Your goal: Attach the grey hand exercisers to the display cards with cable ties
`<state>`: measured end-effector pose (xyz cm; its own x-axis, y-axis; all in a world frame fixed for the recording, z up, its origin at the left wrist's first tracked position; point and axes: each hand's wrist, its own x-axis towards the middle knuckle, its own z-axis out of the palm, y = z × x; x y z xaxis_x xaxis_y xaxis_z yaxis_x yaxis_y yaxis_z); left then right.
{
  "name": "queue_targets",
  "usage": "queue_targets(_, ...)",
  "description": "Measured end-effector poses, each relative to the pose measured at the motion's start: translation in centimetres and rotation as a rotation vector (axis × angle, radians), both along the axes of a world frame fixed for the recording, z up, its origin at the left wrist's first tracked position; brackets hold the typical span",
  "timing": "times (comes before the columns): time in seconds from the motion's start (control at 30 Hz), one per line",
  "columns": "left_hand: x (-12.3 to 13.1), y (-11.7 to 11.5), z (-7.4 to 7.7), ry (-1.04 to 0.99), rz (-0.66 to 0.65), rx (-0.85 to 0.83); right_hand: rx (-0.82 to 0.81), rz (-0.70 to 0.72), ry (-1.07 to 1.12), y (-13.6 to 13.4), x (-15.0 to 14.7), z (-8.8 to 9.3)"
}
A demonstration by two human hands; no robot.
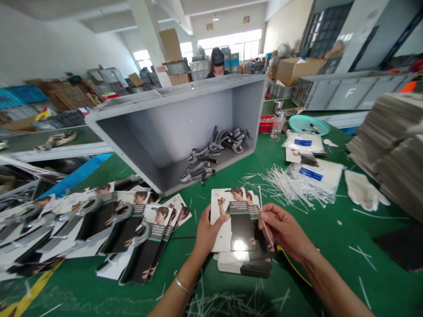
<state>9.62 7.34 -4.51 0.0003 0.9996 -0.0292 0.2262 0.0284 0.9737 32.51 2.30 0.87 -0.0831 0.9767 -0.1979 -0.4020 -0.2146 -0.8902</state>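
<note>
My left hand pinches a printed packaging card by its left edge, thumb on top. Beneath that card lies a stack of similar cards. Between the fingers of my right hand is a thin white cable tie, held upright at the right side of the cards. To the left, several cards with grey-and-black hand grippers attached lie in overlapping rows. Loose hand grippers rest inside a grey plastic bin tipped on its side, its opening facing me.
A pile of white cable ties lies right of the cards, near plastic bags and a white glove. Farther back are a turquoise plate and a glass jar. Stacked grey cardboard stands at right. A person is behind the bin.
</note>
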Motion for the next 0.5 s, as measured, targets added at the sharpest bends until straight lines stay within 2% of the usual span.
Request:
queue_targets(0.1, -2.4, -0.4, 1.3, -0.15, 0.097, -0.052, 0.023, 0.02, -0.105, 0.7, -0.1, 0.7)
queue_targets(0.2, -4.3, -1.5, 2.0, -0.347, 0.058, -0.16, 0.141, -0.017, -0.203, 1.8, -1.8, 1.6)
queue_targets(0.27, -5.1, -2.1, 1.9, -0.371, 0.047, -0.175, 0.234, -0.03, -0.286, 2.7, -3.9, 1.7)
queue_targets(0.37, -5.9, -2.4, 1.3, -0.344, 0.086, -0.141, 0.336, -0.001, -0.486, 3.7, -7.4, 0.8)
queue_targets(0.5, -6.4, -2.4, 0.9, -0.32, 0.116, -0.12, 0.451, 0.081, -0.733, 4.2, -10.0, -1.7)
